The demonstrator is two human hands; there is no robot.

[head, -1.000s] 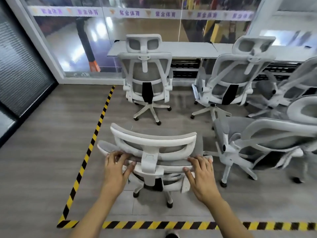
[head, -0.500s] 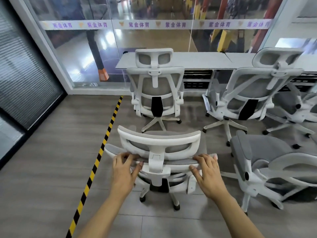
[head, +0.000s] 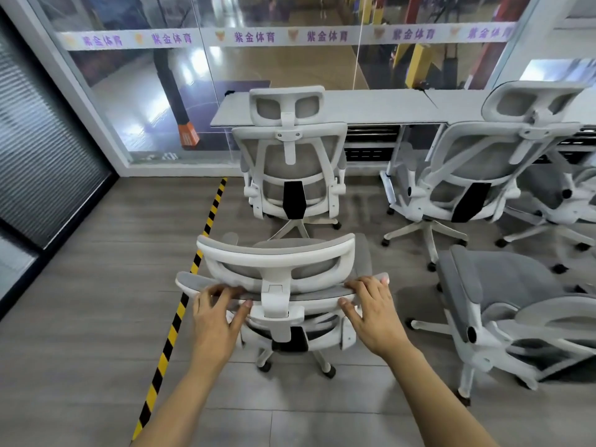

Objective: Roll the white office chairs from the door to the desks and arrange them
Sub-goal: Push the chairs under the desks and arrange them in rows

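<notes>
With the left hand [head: 215, 321] and right hand [head: 374, 314] each curling their fingers [head: 361, 287] over the backrest top of the near chair [head: 277, 285], push evenly, steering right of the parked chair [head: 290, 175] toward free desk [head: 371, 104] space.

Single head-worn wide-angle view, looking forward and down, close over a chair back [head: 277, 269], toward the bench [head: 371, 108].

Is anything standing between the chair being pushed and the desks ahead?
Yes. Both hands, left hand and right hand, grip the pushed chair. Directly ahead, a parked chair already sits at the desk, blocking the straight path. More chairs crowd the right side.
</notes>
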